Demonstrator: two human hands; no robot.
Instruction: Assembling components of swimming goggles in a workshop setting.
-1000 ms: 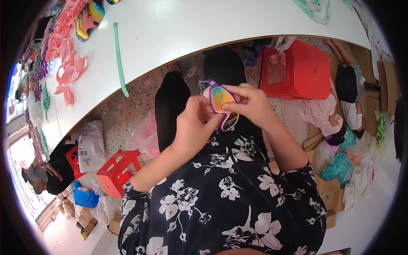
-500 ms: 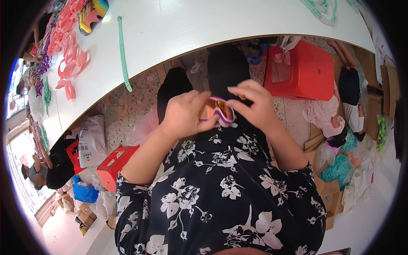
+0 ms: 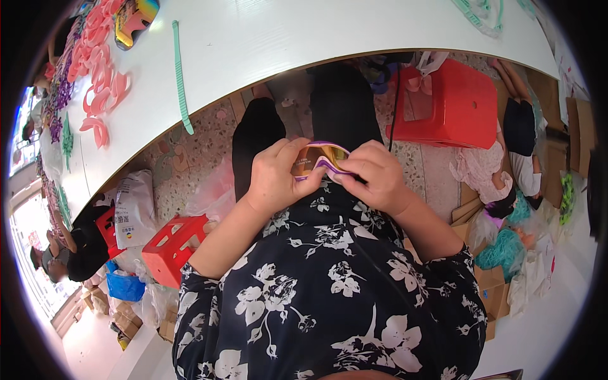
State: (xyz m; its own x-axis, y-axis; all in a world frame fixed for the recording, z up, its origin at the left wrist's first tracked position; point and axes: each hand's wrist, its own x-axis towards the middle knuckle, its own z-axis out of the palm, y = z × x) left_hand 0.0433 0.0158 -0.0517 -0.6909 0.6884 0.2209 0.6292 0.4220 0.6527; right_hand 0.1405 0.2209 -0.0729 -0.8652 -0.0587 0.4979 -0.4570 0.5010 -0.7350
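Observation:
A pair of goggles (image 3: 322,154) with a purple and white frame and an amber lens is held between both hands, above my lap. My left hand (image 3: 276,175) grips the left end, its thumb along the lower edge by the nose notch. My right hand (image 3: 379,176) pinches the other end, thumb below and bent fingers above, covering that side of the frame. No strap can be made out on the goggles.
Ahead curves a white table (image 3: 272,38) with a green ribbed strap (image 3: 181,79), several pink frames (image 3: 100,69) and shiny goggles (image 3: 135,24). Red stools (image 3: 472,104) stand at right and left. Bags and cartons (image 3: 494,291) lie around; other people (image 3: 63,253) sit at far left and right.
My right hand, with fingers lifted and spread before, has closed on the right end of the goggles. The goggles have turned so more of the lens shows.

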